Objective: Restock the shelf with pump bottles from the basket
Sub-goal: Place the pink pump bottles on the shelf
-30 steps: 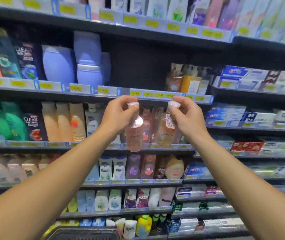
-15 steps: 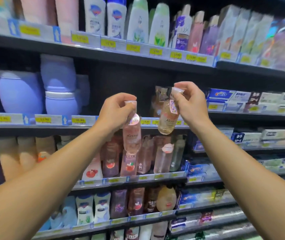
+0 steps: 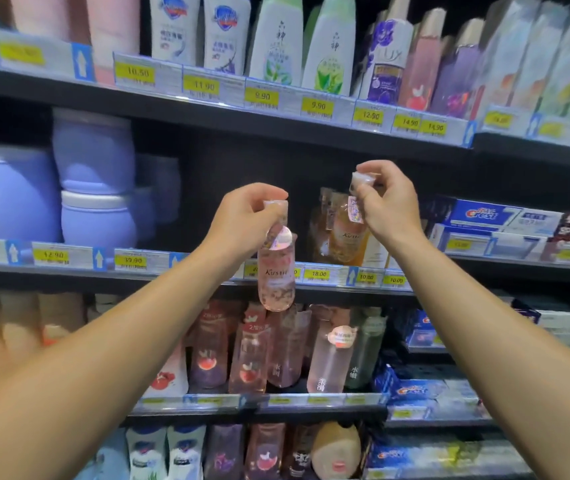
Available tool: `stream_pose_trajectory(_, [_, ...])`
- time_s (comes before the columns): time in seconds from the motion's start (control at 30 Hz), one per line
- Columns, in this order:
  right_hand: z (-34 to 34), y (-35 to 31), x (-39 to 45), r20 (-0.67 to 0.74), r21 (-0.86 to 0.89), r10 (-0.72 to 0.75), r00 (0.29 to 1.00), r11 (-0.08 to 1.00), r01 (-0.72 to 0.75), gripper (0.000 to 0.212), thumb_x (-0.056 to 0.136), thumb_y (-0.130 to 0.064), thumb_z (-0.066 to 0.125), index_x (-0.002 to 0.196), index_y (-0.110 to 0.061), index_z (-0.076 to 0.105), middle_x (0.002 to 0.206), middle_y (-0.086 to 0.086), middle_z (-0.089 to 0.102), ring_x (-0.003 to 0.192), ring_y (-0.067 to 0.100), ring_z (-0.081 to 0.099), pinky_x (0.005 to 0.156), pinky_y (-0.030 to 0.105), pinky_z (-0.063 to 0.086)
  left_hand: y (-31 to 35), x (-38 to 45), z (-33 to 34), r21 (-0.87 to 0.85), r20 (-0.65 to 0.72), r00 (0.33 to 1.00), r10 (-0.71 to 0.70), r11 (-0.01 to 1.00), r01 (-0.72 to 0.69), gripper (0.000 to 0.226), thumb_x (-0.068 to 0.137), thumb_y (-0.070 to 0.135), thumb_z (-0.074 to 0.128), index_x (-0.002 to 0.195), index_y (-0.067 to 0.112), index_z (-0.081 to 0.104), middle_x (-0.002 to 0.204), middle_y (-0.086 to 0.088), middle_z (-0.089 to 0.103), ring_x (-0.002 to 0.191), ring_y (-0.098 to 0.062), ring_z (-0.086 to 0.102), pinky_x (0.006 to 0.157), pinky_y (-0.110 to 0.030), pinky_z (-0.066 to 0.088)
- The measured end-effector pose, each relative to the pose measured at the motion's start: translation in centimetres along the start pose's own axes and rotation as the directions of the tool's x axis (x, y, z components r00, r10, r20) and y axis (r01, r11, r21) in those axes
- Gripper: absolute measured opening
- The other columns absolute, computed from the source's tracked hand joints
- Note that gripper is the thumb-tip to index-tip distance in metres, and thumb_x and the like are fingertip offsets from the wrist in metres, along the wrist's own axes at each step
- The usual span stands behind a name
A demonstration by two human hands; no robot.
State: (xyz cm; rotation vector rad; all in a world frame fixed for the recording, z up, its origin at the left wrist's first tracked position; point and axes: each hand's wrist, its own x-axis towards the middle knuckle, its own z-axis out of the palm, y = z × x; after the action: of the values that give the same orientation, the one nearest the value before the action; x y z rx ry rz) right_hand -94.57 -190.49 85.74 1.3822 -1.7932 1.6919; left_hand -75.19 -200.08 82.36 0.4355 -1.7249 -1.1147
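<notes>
Pink bottle point(image 3: 275, 271) hangs at frame centre, left hand point(image 3: 245, 216) pinching cap. Right hand point(image 3: 385, 206) pinches amber bottle point(image 3: 347, 233) by cap, right of centre, at shelf point(image 3: 207, 271) gap. Risk: cap-only pinch lets bottle swing, knocking neighbours or slipping.

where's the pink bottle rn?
Head view, centre: the pink bottle hangs from the left hand, held by its cap in front of the shelf edge's price tags, not yet on the shelf.

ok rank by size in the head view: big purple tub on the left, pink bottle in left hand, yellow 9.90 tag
1. purple tub
2. pink bottle, though it is nearer the camera, so unsure in real terms
3. 9.90 tag
</notes>
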Motion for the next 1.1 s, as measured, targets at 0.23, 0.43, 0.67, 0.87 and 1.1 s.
stream_pose_trajectory(0.23, [0.8, 1.8, 0.5, 0.021, -0.022, 0.006, 1.000, 1.000, -0.006, 0.016, 0.093, -0.018, 0.058, 0.107, -0.025, 0.062, 0.098, -0.015, 0.063, 0.092, 0.002, 0.061, 0.077, 0.023, 0.051, -0.9, 1.5, 1.4, -0.010, -0.003, 1.000, 0.002, 1.000, -0.002, 0.017, 0.091, 0.012, 0.062, 0.103, 0.021, 0.070, 0.081, -0.003, 0.069, 0.064, -0.008, 0.061, 0.060, -0.023, 0.051])
stream_pose_trajectory(0.43, [1.9, 2.4, -0.1, 0.022, -0.102, 0.022, 1.000, 0.995, -0.020, 0.019, 0.093, -0.013, 0.056, 0.109, -0.022, 0.061, 0.093, -0.010, 0.062, 0.078, -0.004, 0.056, 0.061, 0.003, 0.039, -2.0, 2.2, 2.0, 0.008, 0.006, 1.000, 0.000, 1.000, 0.000, 0.015, 0.091, 0.020, 0.064, 0.102, 0.027, 0.072, 0.093, 0.002, 0.071, 0.074, -0.006, 0.065, 0.064, -0.023, 0.049])
stream_pose_trajectory(0.67, [2.7, 2.7, -0.6, 0.078, -0.245, 0.057, 0.995, 0.969, -0.036, 0.018, 0.096, -0.016, 0.052, 0.113, -0.015, 0.056, 0.095, -0.001, 0.059, 0.081, 0.010, 0.052, 0.064, 0.013, 0.032, -2.4, 2.7, 2.0, -0.004, 0.030, 0.999, -0.013, 1.000, 0.013, 0.013, 0.093, 0.021, 0.064, 0.101, 0.029, 0.071, 0.099, 0.001, 0.070, 0.088, -0.014, 0.065, 0.070, -0.028, 0.050])
stream_pose_trajectory(0.87, [2.0, 2.6, 0.2, 0.114, -0.528, -0.058, 0.992, 0.842, 0.110, 0.027, 0.094, -0.023, 0.049, 0.116, -0.013, 0.061, 0.117, 0.005, 0.058, 0.109, 0.024, 0.051, 0.085, 0.033, 0.041, -2.3, 2.8, 1.9, -0.010, 0.045, 0.999, -0.017, 1.000, 0.018, 0.013, 0.092, 0.021, 0.064, 0.096, 0.031, 0.071, 0.097, 0.002, 0.069, 0.088, -0.015, 0.064, 0.069, -0.029, 0.049])
stream_pose_trajectory(1.1, [0.4, 3.9, -2.2, 0.369, -0.674, -0.128, 0.920, 0.646, 0.360, 0.096, 0.064, -0.054, 0.070, 0.143, -0.016, 0.032, 0.135, 0.002, 0.041, 0.124, 0.029, 0.036, 0.111, 0.046, 0.025, -2.6, 2.7, 2.1, -0.004, 0.070, 0.997, -0.036, 0.999, 0.037, 0.013, 0.093, 0.021, 0.064, 0.097, 0.031, 0.071, 0.099, 0.002, 0.070, 0.088, -0.014, 0.065, 0.069, -0.028, 0.050])
